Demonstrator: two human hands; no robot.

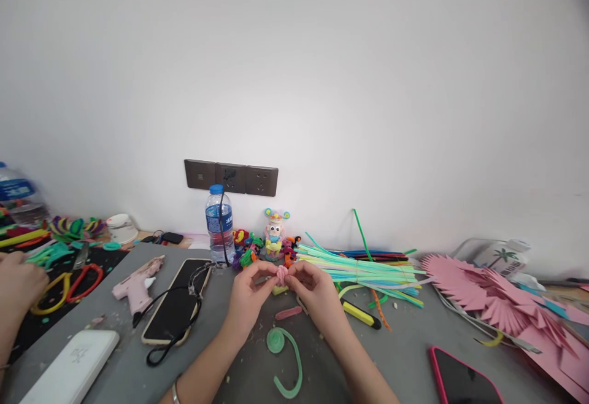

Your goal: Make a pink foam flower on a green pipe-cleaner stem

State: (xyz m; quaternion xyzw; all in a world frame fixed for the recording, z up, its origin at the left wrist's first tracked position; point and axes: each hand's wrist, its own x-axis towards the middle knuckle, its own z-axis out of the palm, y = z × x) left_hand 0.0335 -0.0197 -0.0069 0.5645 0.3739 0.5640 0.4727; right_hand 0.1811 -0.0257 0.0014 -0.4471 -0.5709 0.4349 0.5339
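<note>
Between my two hands is a small pink coil of pipe cleaner, held up over the grey mat. The fingertips of my left hand pinch it from one side. My right hand pinches it from the other side. On the mat below lies a mint green pipe cleaner, wound into a flat spiral with a curved tail. A short pink piece lies just under my fingers. Behind my hands stands a little figure with googly eyes and curled antennae.
Pipe cleaners lie bundled at the back right, near a yellow cutter. Leftward are a water bottle, a phone, a glue gun and a white power bank. Another person's hand is beside scissors. Pink folded paper lies right.
</note>
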